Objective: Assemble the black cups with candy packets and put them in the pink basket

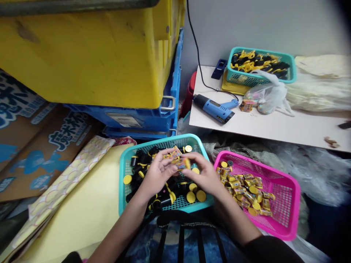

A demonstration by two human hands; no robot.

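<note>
Above the teal basket (pixel 161 140), my left hand (pixel 159 170) and my right hand (pixel 204 171) hold a small capped container with a printed label (pixel 181 164) between them. Its yellow end points toward my right fingers. Just behind it, printed label pieces (pixel 175 152) show by my left fingers; I cannot tell whether that hand grips them. Black containers with yellow caps (pixel 167 199) and loose yellow caps (pixel 201 195) lie in the basket beneath. At the right, a pink basket (pixel 292 204) holds several labelled containers (pixel 248 191).
A blue heat gun (pixel 214 107) lies on the white table (pixel 263 128) near a plastic bag (pixel 270 93) and another teal basket (pixel 292 69). A yellow bin (pixel 90 62) on blue crates (pixel 148 120) rises at the left. Printed cardboard (pixel 52 157) leans below it.
</note>
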